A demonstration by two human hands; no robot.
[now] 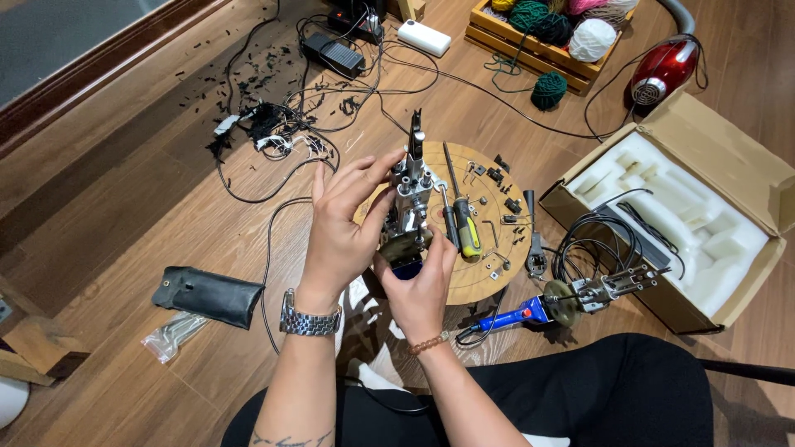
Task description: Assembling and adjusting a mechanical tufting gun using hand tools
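Both hands hold a small metal mechanical assembly (410, 194) with a black upright part above a round wooden board (489, 248). My left hand (339, 232), with a metal watch on the wrist, grips the assembly's left side with fingers spread. My right hand (422, 285), wearing a bead bracelet, cups it from below. A screwdriver with a yellow and black handle (465, 223) and another black-handled one (448, 219) lie on the board just right of the hands, among several small screws and black parts.
A black pouch (207, 295) and a plastic bag of tools (170, 335) lie left. A blue-handled tool with cables (563, 302) lies right, beside an open cardboard box with foam (679, 207). Tangled wires, a power adapter, yarn balls in a wooden tray (546, 25) and a red vacuum (662, 70) sit beyond.
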